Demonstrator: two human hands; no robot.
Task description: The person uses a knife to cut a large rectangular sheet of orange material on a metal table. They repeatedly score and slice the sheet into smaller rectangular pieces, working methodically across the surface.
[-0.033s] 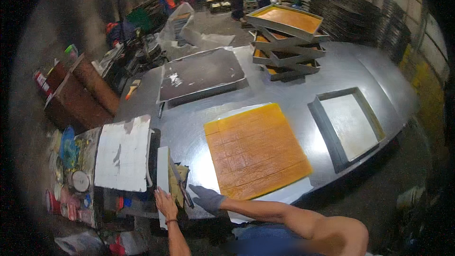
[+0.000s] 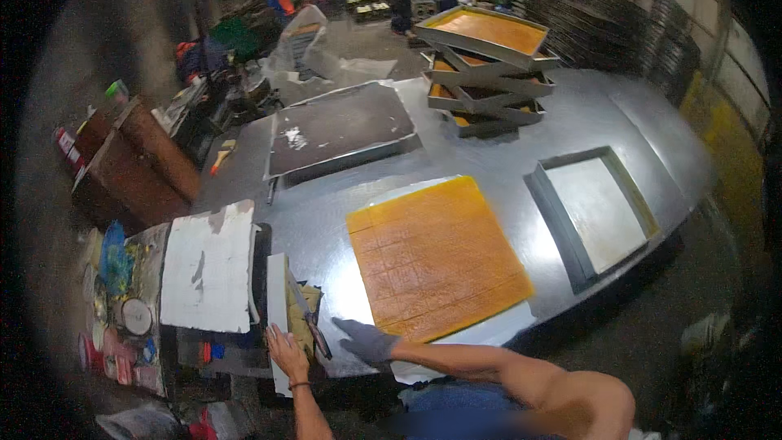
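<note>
My bare left hand (image 2: 287, 354) lies on a long pale flat bar (image 2: 278, 289) at the table's near left, its fingers stretched out along it. Right of the bar is a knife (image 2: 318, 337) with a dark handle, resting on a folded brownish cloth (image 2: 312, 297). My right hand (image 2: 371, 344), in a grey glove, reaches in just right of the knife handle, fingers extended and nothing seen in them. Beyond its wrist lies a large flat orange-brown slab (image 2: 440, 261) on a pale sheet, with straight lines scored across its top.
A shallow metal frame (image 2: 582, 263) lies on the right. Crisscross-stacked trays (image 2: 482, 57) of orange slab stand at the back. A dark covered tray (image 2: 342, 130) sits far left of them, near a brush (image 2: 221, 156). A white board (image 2: 208, 269) and cluttered side table (image 2: 136, 316) flank the left.
My right hand has shifted slightly to the right, away from the knife handle. My left hand stays on the bar. The whole view has moved a little.
</note>
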